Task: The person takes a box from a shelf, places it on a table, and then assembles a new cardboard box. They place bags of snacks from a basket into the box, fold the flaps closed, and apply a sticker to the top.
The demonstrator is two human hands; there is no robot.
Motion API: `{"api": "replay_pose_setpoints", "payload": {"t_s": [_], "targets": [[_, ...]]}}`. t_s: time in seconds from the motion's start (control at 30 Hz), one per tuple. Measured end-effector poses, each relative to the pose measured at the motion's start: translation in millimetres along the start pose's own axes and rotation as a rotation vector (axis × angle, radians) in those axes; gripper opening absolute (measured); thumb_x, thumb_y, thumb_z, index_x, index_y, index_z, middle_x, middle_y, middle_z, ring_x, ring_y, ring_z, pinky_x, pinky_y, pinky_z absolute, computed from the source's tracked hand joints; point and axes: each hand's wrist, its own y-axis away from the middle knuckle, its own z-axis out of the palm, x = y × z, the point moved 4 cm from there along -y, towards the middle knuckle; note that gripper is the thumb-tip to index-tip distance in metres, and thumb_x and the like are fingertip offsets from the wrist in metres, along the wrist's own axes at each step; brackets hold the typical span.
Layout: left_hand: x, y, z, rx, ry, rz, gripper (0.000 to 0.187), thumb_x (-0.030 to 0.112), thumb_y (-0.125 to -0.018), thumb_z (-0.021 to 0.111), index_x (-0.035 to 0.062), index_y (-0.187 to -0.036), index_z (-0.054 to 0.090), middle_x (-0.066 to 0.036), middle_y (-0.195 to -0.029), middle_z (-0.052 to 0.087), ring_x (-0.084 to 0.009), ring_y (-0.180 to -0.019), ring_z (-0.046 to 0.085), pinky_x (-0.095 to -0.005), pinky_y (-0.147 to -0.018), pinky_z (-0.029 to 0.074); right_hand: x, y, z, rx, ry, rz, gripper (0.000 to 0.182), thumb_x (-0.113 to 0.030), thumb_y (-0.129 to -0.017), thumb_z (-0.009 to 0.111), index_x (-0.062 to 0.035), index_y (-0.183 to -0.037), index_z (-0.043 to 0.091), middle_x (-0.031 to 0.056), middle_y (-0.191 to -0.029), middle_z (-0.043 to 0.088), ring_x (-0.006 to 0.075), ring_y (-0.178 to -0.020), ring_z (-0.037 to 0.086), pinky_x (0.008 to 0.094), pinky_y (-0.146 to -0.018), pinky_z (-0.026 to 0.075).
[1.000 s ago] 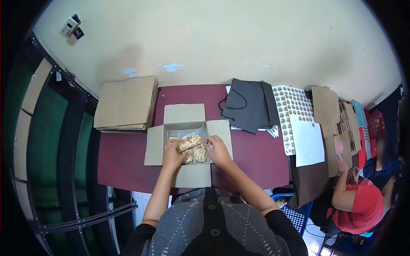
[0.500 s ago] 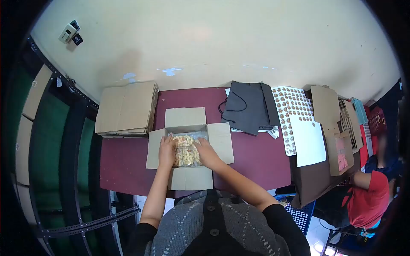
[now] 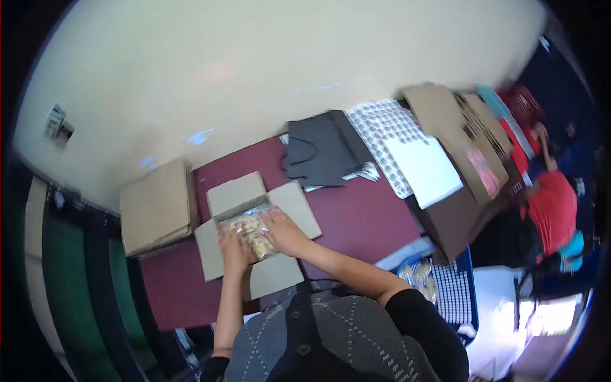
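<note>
Open carton (image 3: 273, 280): Seen in the head view, it sits on a maroon table (image 3: 356, 232), flaps spread outward.
Clear packets (image 3: 261, 247): Pale, snack-like pieces in see-through plastic lie inside the carton, beneath both hands; blur hides how many there are.
Left hand (image 3: 235, 256): Reaches in at the carton's left side, fingers over the plastic; they are too blurred to tell whether they pinch the film or merely rest on it.
Right hand (image 3: 284, 233): Lies palm down over the right of the packets, fingers extended and slightly apart, pinching nothing that shows.
Work at the carton: By appearance, the step in hand is settling the packets inside, both hands pressing or shifting the contents.
Next touch on the plastic: Seems to call for light, even pressure from both hands, with the contents kept below the rim and clear of the flaps.
Along the wall side: A stack of flattened cardboard (image 3: 158, 210) stands left of the carton; a dark paper bag (image 3: 318, 153) and sticker sheets (image 3: 380, 141) lie to its right.
Far right: A person in a red top (image 3: 552, 207) is well apart from the carton, beyond a blue basket (image 3: 473, 299).
</note>
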Motion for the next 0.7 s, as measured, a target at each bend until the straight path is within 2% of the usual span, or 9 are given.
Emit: {"api": "replay_pose_setpoints", "payload": {"t_s": [0.03,0.1,0.13,0.2,0.23,0.4,0.5,0.6,0.7], "targets": [[11.1,-9.5,1.8,-0.033,0.021,0.061,0.047,0.006,-0.082,0.053,0.0008,-0.128,0.045,-0.029,-0.139,0.031,-0.0476,-0.124,0.033,-0.0478,-0.105,0.026,7.9,3.3,-19.4,0.075,0.048,0.026,0.053,-0.027,-0.091,0.050,-0.0005,-0.134,0.034,0.0277,-0.129,0.042,0.0452,-0.124,0.035,0.0475,-0.103,0.029],[23.4,-27.0,2.2,0.045,0.237,0.019,0.054,0.000,-0.078,0.048,0.0000,-0.132,0.038,-0.027,-0.139,0.031,-0.0440,-0.126,0.033,-0.0473,-0.106,0.026,30.6,15.2,-47.5,0.184,0.092,0.127,0.054,-0.027,-0.091,0.049,-0.0015,-0.136,0.032,0.0267,-0.130,0.040,0.0465,-0.127,0.028,0.0474,-0.104,0.028],[38.4,-32.0,2.2,0.010,0.254,0.074,0.054,0.000,-0.078,0.048,0.0000,-0.132,0.038,-0.027,-0.139,0.031,-0.0440,-0.126,0.033,-0.0473,-0.106,0.026,40.1,27.1,-60.8,0.235,0.086,0.211,0.054,-0.027,-0.092,0.048,-0.0018,-0.136,0.031,0.0267,-0.130,0.040,0.0463,-0.127,0.028,0.0475,-0.105,0.027],[66.0,-35.6,-2.2,0.084,0.593,0.053,0.059,-0.005,-0.074,0.041,-0.0015,-0.133,0.034,-0.026,-0.136,0.035,-0.0396,-0.126,0.034,-0.0458,-0.106,0.026,55.8,52.7,-73.6,0.313,0.104,0.386,0.054,-0.028,-0.093,0.047,-0.0015,-0.137,0.030,0.0268,-0.131,0.040,0.0455,-0.129,0.027,0.0475,-0.106,0.026],[78.7,-38.0,4.4,0.098,0.624,0.086,0.060,-0.008,-0.071,0.036,-0.0031,-0.132,0.034,-0.024,-0.131,0.039,-0.0359,-0.125,0.037,-0.0433,-0.105,0.028,60.8,65.4,-79.2,0.350,0.121,0.431,0.054,-0.028,-0.093,0.047,-0.0015,-0.137,0.030,0.0268,-0.131,0.040,0.0455,-0.129,0.027,0.0475,-0.106,0.026],[167.2,-41.1,43.8,-0.193,0.789,0.378,0.056,-0.007,-0.074,0.039,-0.0026,-0.130,0.036,-0.021,-0.130,0.042,-0.0348,-0.123,0.040,-0.0415,-0.105,0.029,75.1,158.9,-87.3,0.536,0.085,0.801,0.055,-0.030,-0.093,0.044,-0.0010,-0.137,0.029,0.0240,-0.134,0.038,0.0443,-0.131,0.025,0.0474,-0.106,0.027],[227.2,-27.7,80.4,-0.422,0.926,0.463,0.054,-0.009,-0.075,0.040,-0.0012,-0.128,0.039,-0.019,-0.127,0.046,-0.0318,-0.120,0.044,-0.0407,-0.104,0.030,74.6,237.2,-80.3,0.653,0.132,1.007,0.054,-0.028,-0.092,0.047,0.0002,-0.136,0.031,0.0251,-0.131,0.041,0.0453,-0.128,0.028,0.0472,-0.106,0.026],[281.3,5.0,101.8,-0.580,0.916,0.601,0.054,-0.009,-0.076,0.040,0.0001,-0.129,0.040,-0.018,-0.126,0.046,-0.0303,-0.119,0.045,-0.0396,-0.101,0.033,57.6,319.6,-70.6,0.742,0.166,1.236,0.053,-0.026,-0.092,0.048,0.0005,-0.135,0.032,0.0257,-0.127,0.044,0.0464,-0.124,0.032,0.0475,-0.107,0.023],[332.1,64.3,119.2,-0.772,0.988,0.635,0.052,-0.007,-0.076,0.041,0.0005,-0.128,0.041,-0.018,-0.123,0.050,-0.0282,-0.117,0.047,-0.0382,-0.099,0.035,32.0,404.9,-61.5,0.884,0.178,1.405,0.053,-0.027,-0.092,0.049,0.0001,-0.135,0.033,0.0244,-0.125,0.046,0.0460,-0.123,0.033,0.0475,-0.107,0.024]]}}
